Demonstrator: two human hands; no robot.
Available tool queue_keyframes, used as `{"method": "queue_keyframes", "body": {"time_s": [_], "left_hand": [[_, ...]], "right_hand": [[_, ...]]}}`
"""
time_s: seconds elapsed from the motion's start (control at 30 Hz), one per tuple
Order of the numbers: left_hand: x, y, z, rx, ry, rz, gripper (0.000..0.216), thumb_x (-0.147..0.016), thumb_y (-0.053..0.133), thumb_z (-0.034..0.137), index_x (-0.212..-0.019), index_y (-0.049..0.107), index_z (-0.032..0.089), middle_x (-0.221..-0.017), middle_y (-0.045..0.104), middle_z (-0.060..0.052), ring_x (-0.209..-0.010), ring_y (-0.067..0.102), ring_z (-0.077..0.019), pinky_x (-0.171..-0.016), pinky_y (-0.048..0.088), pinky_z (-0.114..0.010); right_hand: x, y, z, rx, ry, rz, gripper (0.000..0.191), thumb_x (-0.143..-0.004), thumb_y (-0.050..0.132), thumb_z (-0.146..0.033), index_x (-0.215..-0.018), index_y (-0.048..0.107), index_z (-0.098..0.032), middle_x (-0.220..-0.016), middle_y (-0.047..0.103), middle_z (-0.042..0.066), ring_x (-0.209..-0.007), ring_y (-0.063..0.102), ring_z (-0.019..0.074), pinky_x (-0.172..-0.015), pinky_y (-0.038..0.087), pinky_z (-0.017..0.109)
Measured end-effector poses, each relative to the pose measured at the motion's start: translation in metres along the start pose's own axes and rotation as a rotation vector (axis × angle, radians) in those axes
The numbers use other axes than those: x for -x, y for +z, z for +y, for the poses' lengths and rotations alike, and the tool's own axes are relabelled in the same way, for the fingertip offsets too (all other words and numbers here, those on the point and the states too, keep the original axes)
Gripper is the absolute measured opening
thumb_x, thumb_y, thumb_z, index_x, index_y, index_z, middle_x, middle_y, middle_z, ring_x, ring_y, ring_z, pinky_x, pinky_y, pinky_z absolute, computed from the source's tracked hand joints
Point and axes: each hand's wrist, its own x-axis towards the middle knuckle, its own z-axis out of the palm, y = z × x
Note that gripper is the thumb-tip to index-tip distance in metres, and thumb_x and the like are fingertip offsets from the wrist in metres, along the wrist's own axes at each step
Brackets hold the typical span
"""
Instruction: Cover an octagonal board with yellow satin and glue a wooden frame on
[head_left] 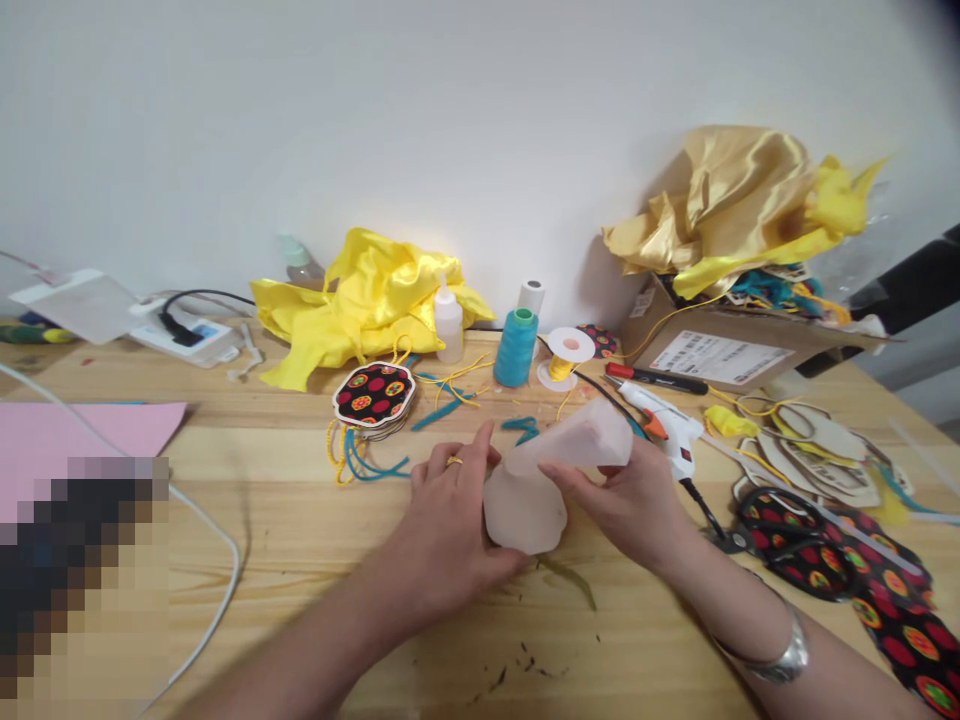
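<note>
Around the left edge of a pale, scalloped flat piece (526,518), my left hand (454,530) has its thumb at the bottom and its fingers at the upper side. My right hand (634,500) pinches a whitish, translucent paper-like sheet (574,442), which curls up from the far side of the piece. Whether the sheet is still joined to the piece I cannot tell. Just beyond my hands lies a twisted teal cord (521,430). A scalloped ornament (373,394) covered in dark patterned fabric, with yellow and teal cords, lies to the left.
A teal thread cone (516,350), a yellow thread spool (561,368) and a squeeze bottle (448,325) stand behind. At the right are a glue gun (667,425), black-handled scissors (795,540), patterned fabric (911,640) and a cardboard box (682,330). Yellow satin (375,295) lies against the wall.
</note>
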Motion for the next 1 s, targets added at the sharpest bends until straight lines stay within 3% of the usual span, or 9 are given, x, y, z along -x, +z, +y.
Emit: {"method": "queue_keyframes", "body": {"time_s": [0.4, 0.63, 1.0], "left_hand": [[0.002, 0.002, 0.0, -0.014, 0.016, 0.017, 0.1, -0.061, 0.07, 0.037, -0.143, 0.017, 0.016, -0.12, 0.055, -0.011, -0.109, 0.041, -0.0324, -0.095, 0.029, -0.05], [0.002, 0.002, 0.001, -0.015, 0.004, 0.0, 0.098, -0.063, 0.069, 0.037, -0.143, 0.017, 0.017, -0.12, 0.056, -0.011, -0.11, 0.041, -0.033, -0.095, 0.029, -0.051], [0.002, 0.0, 0.003, 0.01, 0.001, 0.005, 0.096, -0.061, 0.069, 0.032, -0.142, 0.02, 0.021, -0.12, 0.056, -0.009, -0.111, 0.041, -0.0336, -0.095, 0.03, -0.05]], "right_hand": [[-0.002, 0.0, -0.009, 0.138, -0.033, -0.016, 0.016, -0.071, 0.07, -0.031, -0.075, 0.062, -0.018, -0.073, 0.069, 0.005, -0.062, 0.063, 0.0179, -0.055, 0.051, 0.027], [-0.002, 0.001, 0.0, 0.039, 0.036, -0.039, 0.018, -0.073, 0.068, -0.033, -0.078, 0.061, -0.017, -0.076, 0.07, 0.007, -0.066, 0.064, 0.0196, -0.06, 0.054, 0.032], [-0.005, -0.008, 0.002, 0.105, -0.044, 0.008, 0.014, -0.075, 0.067, -0.03, -0.076, 0.06, -0.017, -0.072, 0.067, 0.005, -0.063, 0.063, 0.0177, -0.058, 0.053, 0.029]]}}
